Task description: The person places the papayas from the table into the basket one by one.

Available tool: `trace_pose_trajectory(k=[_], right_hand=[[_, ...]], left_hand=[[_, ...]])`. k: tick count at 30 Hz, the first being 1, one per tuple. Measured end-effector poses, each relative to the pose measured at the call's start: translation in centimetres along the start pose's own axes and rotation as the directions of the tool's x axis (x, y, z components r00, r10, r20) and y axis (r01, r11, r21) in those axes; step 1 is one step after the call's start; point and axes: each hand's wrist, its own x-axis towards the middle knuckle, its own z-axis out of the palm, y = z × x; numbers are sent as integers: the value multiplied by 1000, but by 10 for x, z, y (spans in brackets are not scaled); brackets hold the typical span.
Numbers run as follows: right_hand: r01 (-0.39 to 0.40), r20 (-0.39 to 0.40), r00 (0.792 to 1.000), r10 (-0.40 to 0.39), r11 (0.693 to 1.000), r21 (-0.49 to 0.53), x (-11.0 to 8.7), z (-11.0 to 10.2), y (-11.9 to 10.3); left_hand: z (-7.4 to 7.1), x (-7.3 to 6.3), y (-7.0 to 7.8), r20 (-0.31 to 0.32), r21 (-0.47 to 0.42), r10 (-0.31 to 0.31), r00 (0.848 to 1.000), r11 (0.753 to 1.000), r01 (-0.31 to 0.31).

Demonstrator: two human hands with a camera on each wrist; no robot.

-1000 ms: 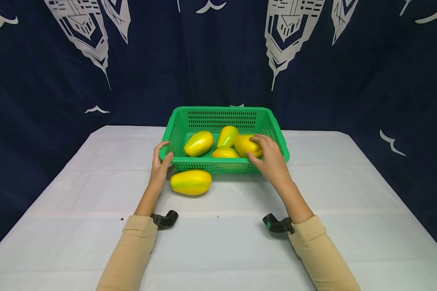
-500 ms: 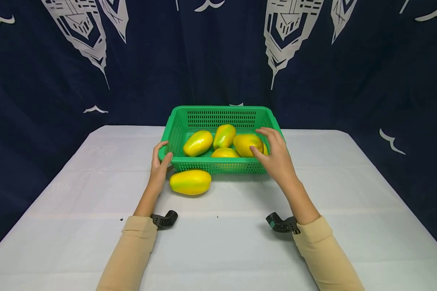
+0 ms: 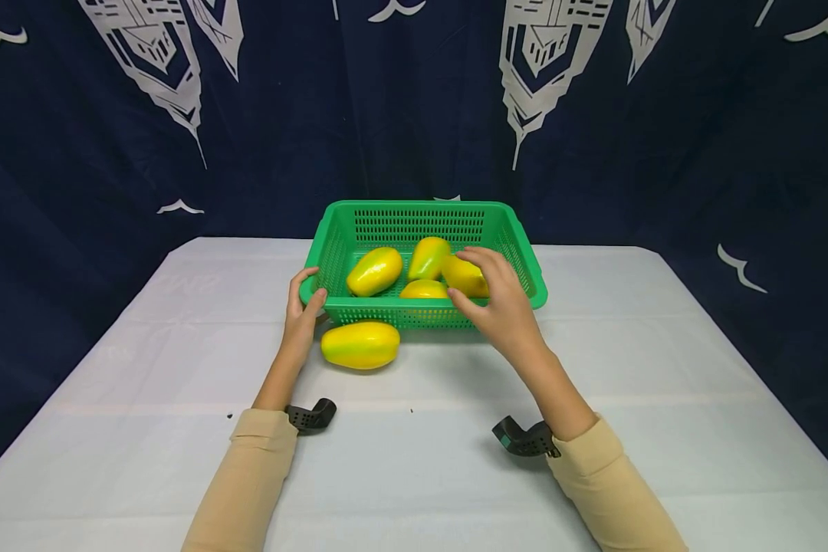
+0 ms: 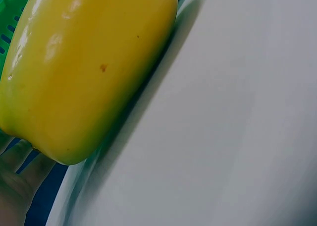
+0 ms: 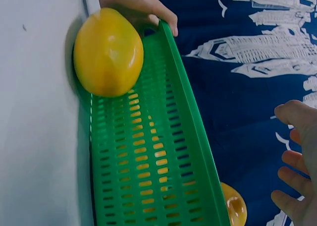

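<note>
In the head view my left hand (image 3: pixel 302 313) grips the left end of a green plastic basket (image 3: pixel 428 313), thumb over its rim. Several glossy yellow papayas lie inside: one at the left (image 3: pixel 376 271), one at the back middle (image 3: pixel 428 257), one at the front (image 3: pixel 424 290) and one at the right (image 3: pixel 465 277). My right hand (image 3: pixel 502 310) hovers over that right papaya, thumb and fingers spread around it and partly covering it. The right wrist view shows the right hand's fingers (image 5: pixel 296 179) apart, holding nothing. Another papaya (image 3: pixel 360 345) lies outside, before the basket's front left.
A white cloth (image 3: pixel 414 475) covers the table, with a few dark specks on it. Behind the table hangs a dark blue curtain (image 3: pixel 359 115) with white printed buildings. A black wrist device (image 3: pixel 524 438) sits at each cuff.
My right hand shifted right off the right papaya, then came back left over it. The back middle papaya rolled slightly left, then right again. The left hand stays on the basket.
</note>
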Motion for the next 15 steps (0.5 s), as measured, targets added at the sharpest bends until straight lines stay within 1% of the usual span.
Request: trace_pose_trajectory(k=[7, 10, 15], right_hand=[[59, 58, 997, -59, 998, -3, -5, 12, -11], [79, 91, 993, -78, 997, -14, -7, 18, -16], [104, 140, 985, -101, 994, -14, -12, 28, -20]], left_hand=[[-1, 0, 0, 0, 1, 1, 1000, 1000, -1], [-2, 2, -2, 4, -6, 2, 1000, 1000, -2], [-2, 2, -1, 9, -1, -9, 1000, 1000, 9]])
